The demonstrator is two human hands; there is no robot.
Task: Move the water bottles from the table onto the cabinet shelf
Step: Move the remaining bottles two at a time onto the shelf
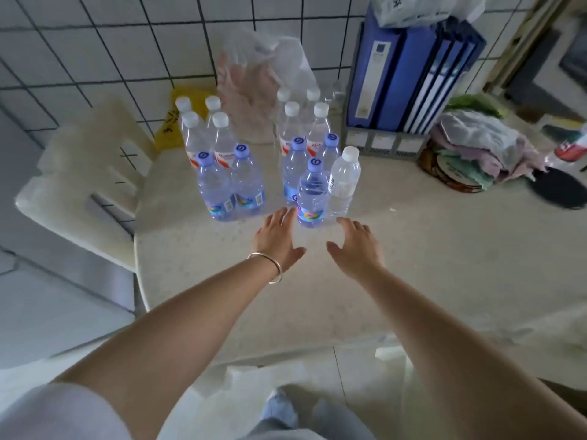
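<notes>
Head view of a pale table (413,265) where upright water bottles (222,173) cluster, the nearest purple-capped bottle (312,195) standing just beyond two empty hands, left hand (278,239) and right hand (357,246), fingers straight and spread on either side of it, blue binders (409,68) behind

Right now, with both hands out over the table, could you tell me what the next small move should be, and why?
Probably close both hands on the nearest purple-capped bottle. The left hand and right hand are open and empty, one on either side of its base. It stands at the front of the group, beside the white-capped bottle, so nothing blocks it.
</notes>
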